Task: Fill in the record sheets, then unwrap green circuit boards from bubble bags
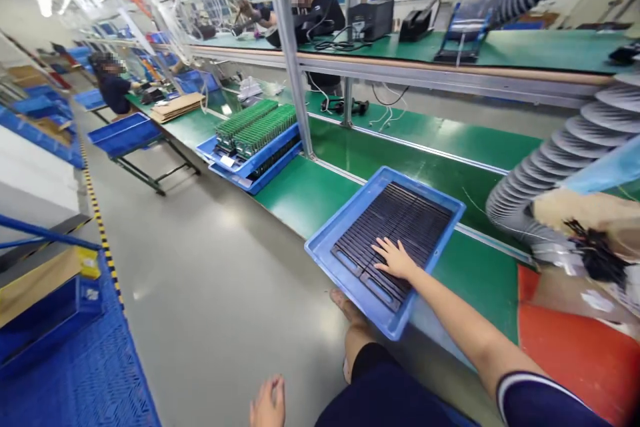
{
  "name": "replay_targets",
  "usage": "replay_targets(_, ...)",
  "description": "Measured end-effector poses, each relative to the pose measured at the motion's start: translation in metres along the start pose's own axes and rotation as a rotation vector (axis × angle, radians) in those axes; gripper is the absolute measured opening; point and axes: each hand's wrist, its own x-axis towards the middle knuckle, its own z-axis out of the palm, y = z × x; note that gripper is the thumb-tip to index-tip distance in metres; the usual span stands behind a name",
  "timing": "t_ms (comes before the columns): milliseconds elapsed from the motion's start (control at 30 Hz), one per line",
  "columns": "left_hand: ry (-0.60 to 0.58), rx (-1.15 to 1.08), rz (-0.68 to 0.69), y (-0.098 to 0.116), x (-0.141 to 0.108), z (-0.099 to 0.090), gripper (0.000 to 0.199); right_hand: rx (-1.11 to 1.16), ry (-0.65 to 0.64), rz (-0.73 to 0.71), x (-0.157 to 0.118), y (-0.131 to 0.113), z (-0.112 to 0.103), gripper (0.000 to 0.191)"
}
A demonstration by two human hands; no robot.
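Observation:
My right hand [395,259] lies with spread fingers on a black slotted rack [400,220], touching its top near the front. This flat rack has many parallel ribs and two long cut-outs at its near end. It rests inside a shallow blue tray [325,250], whose near corner juts past the edge of the green bench [295,197]. Low in the view, my left hand [269,403] hangs over the floor with loosely bent fingers. Nothing shows in it, and its wrist is cut off by the frame.
Farther left along the bench, stacked blue trays [267,163] hold rows of green circuit boards [257,128]. A metal post [293,60] rises behind them. A grey flexible duct [530,173] and a red sheet [575,347] are at right. Two people work beyond.

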Motion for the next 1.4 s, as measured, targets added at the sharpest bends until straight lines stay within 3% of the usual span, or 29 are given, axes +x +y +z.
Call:
replay_targets(100,-0.13,0.15,0.281,0.025,0.041,0.035,0.014,-0.093,-0.093,0.024,-0.002,0.005,0.007,0.068)
replay_targets(233,-0.343,0.228,0.698,0.104,0.098,0.117,0.029,-0.199,-0.182,0.091,-0.024,0.01,0.016,0.073)
replay_targets(333,-0.432,0.276,0.869,0.163,0.12,0.183,0.034,-0.252,-0.24,0.115,-0.031,0.009,0.017,0.075)
replay_targets(400,-0.429,0.314,0.908,0.186,0.125,0.213,0.037,-0.269,-0.267,0.111,-0.032,0.01,0.013,0.078)
replay_targets(500,-0.358,0.365,0.904,0.196,0.131,0.229,0.039,-0.266,-0.273,0.052,-0.035,0.016,0.003,0.083)
replay_targets(700,-0.156,0.398,0.737,0.195,0.156,0.228,0.038,-0.202,-0.175,-0.149,-0.047,0.03,-0.017,0.075)
replay_targets(833,-0.033,0.382,0.618,0.208,0.158,0.236,0.036,-0.099,-0.09,-0.234,-0.083,0.041,-0.027,0.059)
replay_targets(900,0.043,0.362,0.589,0.219,0.145,0.239,0.041,-0.045,-0.05,-0.25,-0.127,0.062,-0.035,0.054)
replay_targets(1000,0.113,0.28,0.677,0.238,0.105,0.249,0.045,0.027,0.034,-0.161,-0.229,0.111,-0.039,0.048)
replay_targets(1067,0.097,0.198,0.812,0.244,0.063,0.268,0.042,0.076,0.213,0.069,-0.311,0.145,-0.033,0.041)
replay_targets(1100,0.058,0.151,0.907,0.244,0.038,0.282,0.04,0.072,0.274,0.167,-0.353,0.16,-0.029,0.041)
replay_targets(1167,-0.12,0.061,1.141,0.236,-0.016,0.317,0.034,-0.007,0.559,0.512,-0.43,0.186,-0.019,0.034)
replay_targets(1233,-0.288,0.068,1.26,0.223,-0.066,0.353,0.033,-0.051,0.676,0.713,-0.492,0.208,-0.012,0.031)
replay_targets(1300,-0.402,0.147,1.327,0.211,-0.102,0.384,0.04,-0.08,0.727,0.826,-0.535,0.231,-0.012,0.031)
replay_targets(1400,-0.408,0.297,1.35,0.202,-0.124,0.41,0.05,-0.118,0.758,0.908,-0.561,0.266,-0.015,0.03)
